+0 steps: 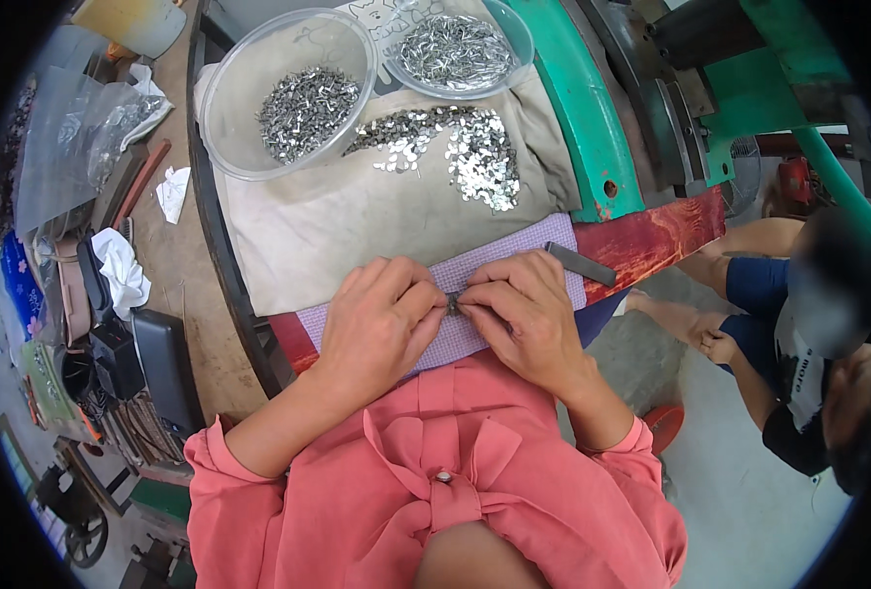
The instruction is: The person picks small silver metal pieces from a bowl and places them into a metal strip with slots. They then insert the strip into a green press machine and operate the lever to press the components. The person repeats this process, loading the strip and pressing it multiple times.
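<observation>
Over a purple checked cloth (435, 346), my two hands meet fingertip to fingertip. Between them is a small dark metal piece (452, 303), mostly covered by the fingers. My left hand (381, 319) pinches it from the left, and my right hand (524, 309) pinches it from the right. Just beyond my right hand lies a dark flat metal bar (580, 263) on the cloth's edge. Loose shiny metal pieces (482, 162) and duller grey ones (391, 130) are spread on the beige cloth (357, 211) farther off.
A clear round tub (214, 133) and a clear bowl (526, 44) hold small metal parts at the back. A green machine frame (587, 118) rises at the right. Another person (759, 334) sits beyond it. A cluttered wooden table (200, 324) stands left.
</observation>
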A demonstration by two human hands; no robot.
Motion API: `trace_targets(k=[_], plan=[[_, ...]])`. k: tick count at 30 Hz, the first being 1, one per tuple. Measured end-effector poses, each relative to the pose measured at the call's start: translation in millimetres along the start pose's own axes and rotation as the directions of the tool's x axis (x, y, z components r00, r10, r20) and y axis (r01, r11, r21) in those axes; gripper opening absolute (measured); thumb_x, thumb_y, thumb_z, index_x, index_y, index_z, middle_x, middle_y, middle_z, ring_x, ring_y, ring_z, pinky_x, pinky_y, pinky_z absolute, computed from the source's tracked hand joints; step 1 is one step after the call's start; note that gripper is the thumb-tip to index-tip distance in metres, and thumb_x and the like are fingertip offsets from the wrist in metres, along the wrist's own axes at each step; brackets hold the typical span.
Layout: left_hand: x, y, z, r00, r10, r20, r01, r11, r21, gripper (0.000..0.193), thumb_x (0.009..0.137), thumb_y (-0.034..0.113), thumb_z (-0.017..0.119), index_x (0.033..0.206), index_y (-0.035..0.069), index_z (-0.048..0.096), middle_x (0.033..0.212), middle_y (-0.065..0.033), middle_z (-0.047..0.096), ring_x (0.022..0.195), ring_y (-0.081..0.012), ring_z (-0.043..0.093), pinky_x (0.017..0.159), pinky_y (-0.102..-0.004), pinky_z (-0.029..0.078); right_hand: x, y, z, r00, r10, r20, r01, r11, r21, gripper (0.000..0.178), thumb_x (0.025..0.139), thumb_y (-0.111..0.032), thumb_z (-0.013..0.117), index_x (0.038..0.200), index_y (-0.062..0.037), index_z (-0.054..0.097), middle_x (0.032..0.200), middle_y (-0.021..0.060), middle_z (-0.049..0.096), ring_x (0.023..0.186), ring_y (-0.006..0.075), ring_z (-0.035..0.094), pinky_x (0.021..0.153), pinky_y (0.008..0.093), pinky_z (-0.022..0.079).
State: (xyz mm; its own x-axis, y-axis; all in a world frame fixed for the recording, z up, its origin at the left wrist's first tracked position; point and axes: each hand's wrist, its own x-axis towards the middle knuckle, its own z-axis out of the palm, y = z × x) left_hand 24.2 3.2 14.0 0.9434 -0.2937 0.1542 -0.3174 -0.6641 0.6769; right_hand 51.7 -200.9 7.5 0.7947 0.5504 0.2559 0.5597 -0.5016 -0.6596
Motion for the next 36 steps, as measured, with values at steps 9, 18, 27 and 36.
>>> trace_targets(k=[9,18,27,36], plan=[[-6,-1,3,1.000,-0.005,-0.004,0.005,1.000,-0.015,0.018,0.074,0.006,0.076,0.088,0.007,0.064,0.095,-0.0067,0.061,0.085,-0.0291,0.057,0.073,-0.0398,0.046,5,-8,-3,0.999,-0.047,0.009,0.048,0.995,-0.085,0.018,0.072,-0.007,0.078,0.088,-0.0101,0.070,0.095,0.0007,0.063,0.089,0.0234,0.058,0.089,0.0403,0.042],[-10,-3,-4,0.999,-0.007,0.045,0.011,0.997,-0.076,0.037,0.076,0.015,0.077,0.107,0.006,0.059,0.105,-0.0106,0.057,0.095,-0.0318,0.056,0.081,-0.0422,0.046,20,-9,-18,0.992,0.120,0.047,-0.124,0.986,0.109,0.023,0.083,-0.010,0.074,0.106,-0.0074,0.070,0.089,0.0058,0.065,0.079,0.0226,0.064,0.077,0.0360,0.049],[-15,-8,-5,0.995,0.020,0.101,-0.020,1.000,0.003,0.046,0.073,0.018,0.081,0.111,0.006,0.059,0.109,-0.0106,0.057,0.096,-0.0313,0.056,0.081,-0.0420,0.044,120,-12,21,0.858,0.376,0.350,-0.511,0.556,0.656,0.081,0.099,-0.044,0.059,0.153,0.0027,0.020,0.096,0.0170,0.070,0.067,0.0188,0.068,0.057,0.0300,0.053],[-16,-15,0,0.998,0.061,0.025,-0.060,0.998,-0.025,0.051,0.069,0.017,0.084,0.111,0.005,0.059,0.106,-0.0155,0.060,0.097,-0.0363,0.057,0.085,-0.0446,0.045,165,-16,55,0.793,0.447,0.414,-0.602,0.469,0.646,0.079,0.091,-0.014,0.046,0.154,0.0048,0.002,0.082,0.0187,0.066,0.060,0.0243,0.069,0.049,0.0350,0.058]])
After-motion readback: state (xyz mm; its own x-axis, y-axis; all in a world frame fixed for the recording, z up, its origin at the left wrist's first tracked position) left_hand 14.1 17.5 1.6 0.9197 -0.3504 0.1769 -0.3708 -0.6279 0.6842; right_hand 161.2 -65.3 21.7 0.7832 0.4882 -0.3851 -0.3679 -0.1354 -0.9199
